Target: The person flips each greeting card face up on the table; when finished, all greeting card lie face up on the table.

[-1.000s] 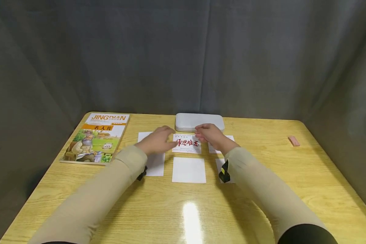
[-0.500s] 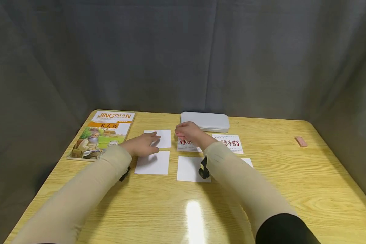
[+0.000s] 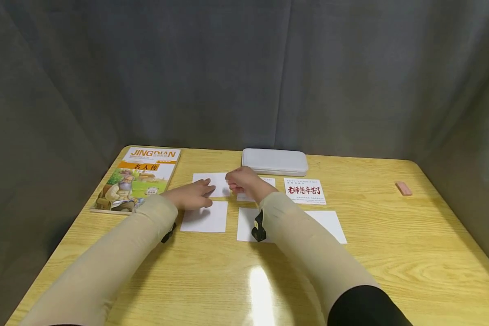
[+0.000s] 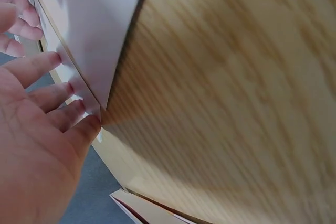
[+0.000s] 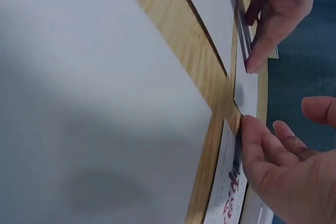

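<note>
A blank white card (image 3: 221, 185) lies at the back left of a two-row layout. The fingertips of my left hand (image 3: 191, 195) rest on its left part, fingers spread. At the card's right edge is my right hand (image 3: 246, 181); in the right wrist view its index fingertip (image 5: 248, 121) touches the card's corner, with the thumb apart. The right hand partly covers a printed card (image 3: 268, 182). Farther right lies another card with red writing (image 3: 304, 191). Three blank cards form the front row: left (image 3: 204, 222), middle (image 3: 246, 230) and right (image 3: 332, 224).
A white case (image 3: 275, 161) stands behind the cards near the table's back edge. To the left lies a book (image 3: 140, 179) with a colourful cover. A pink eraser-like block (image 3: 403, 188) is on the right side of the wooden table (image 3: 391, 253). Grey curtain surrounds it.
Both hands have moved left, uncovering the red-lettered card at right and the blank card at back left. The right hand has come to that blank card's edge. The view has shifted slightly.
</note>
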The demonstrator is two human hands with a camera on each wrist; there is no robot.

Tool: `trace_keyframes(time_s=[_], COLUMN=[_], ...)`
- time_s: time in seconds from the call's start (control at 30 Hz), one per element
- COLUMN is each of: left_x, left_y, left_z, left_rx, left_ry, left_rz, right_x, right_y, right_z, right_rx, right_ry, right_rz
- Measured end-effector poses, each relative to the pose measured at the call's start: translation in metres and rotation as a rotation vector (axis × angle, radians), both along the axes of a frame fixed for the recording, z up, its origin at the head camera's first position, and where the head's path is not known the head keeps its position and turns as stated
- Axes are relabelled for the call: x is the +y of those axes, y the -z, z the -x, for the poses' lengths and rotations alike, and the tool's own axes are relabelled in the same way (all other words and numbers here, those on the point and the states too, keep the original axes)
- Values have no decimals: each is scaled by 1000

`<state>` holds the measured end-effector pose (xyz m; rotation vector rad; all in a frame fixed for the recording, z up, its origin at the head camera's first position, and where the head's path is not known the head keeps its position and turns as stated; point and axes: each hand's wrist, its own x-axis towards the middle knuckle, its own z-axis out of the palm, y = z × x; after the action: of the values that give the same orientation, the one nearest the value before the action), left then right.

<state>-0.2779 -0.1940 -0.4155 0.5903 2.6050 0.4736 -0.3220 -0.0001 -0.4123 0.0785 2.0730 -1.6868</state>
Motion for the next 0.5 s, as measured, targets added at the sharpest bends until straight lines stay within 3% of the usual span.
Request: trace_keyframes(time_s=[0.3, 0.5], left_x=[-5, -7], left_y=[7, 6], left_z=[2, -1], left_rx=[49, 104], left_ry=[-33, -18], left_rz=[-65, -142], right_x=[-2, 3], right_y=[2, 9], right_z=[1, -4], right_rx=[21, 54], right_ry=[142, 168], right_rz=[142, 161])
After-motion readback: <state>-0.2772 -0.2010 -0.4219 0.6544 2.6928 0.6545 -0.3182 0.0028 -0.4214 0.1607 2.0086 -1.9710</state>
